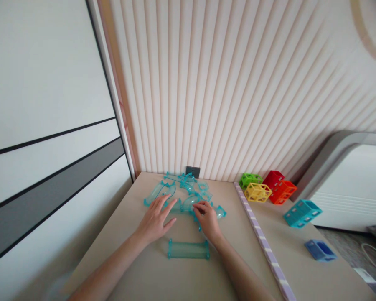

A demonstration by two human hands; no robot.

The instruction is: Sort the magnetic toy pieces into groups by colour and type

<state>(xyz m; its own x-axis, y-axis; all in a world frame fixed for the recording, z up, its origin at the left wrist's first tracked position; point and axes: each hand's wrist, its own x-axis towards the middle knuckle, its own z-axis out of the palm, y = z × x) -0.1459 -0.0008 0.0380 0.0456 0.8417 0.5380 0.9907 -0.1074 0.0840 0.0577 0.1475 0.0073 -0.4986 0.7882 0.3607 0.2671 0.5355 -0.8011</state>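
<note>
My left hand (156, 217) is held with its fingers spread over the left part of a pile of translucent teal plastic pieces, holding nothing. A curved teal channel piece (153, 193) lies just beyond its fingertips. My right hand (207, 218) is closed, thumb and fingers pinched together on a teal plastic piece (199, 228) at the pile's near right side. The fingers hide most of that piece. Beside them are a rounded clear-teal piece (191, 202) and another piece (221, 212). A straight teal channel piece (188, 250) lies apart, nearer to me, between my forearms.
A purple-and-white striped strip (260, 234) runs along the table (131, 267). Right of it stand openwork blocks: green (250, 179), yellow (257, 192), red (273, 179), orange (282, 192), teal (301, 214) and blue (320, 251). A ribbed wall (181, 104) with a dark socket (193, 172) closes the back.
</note>
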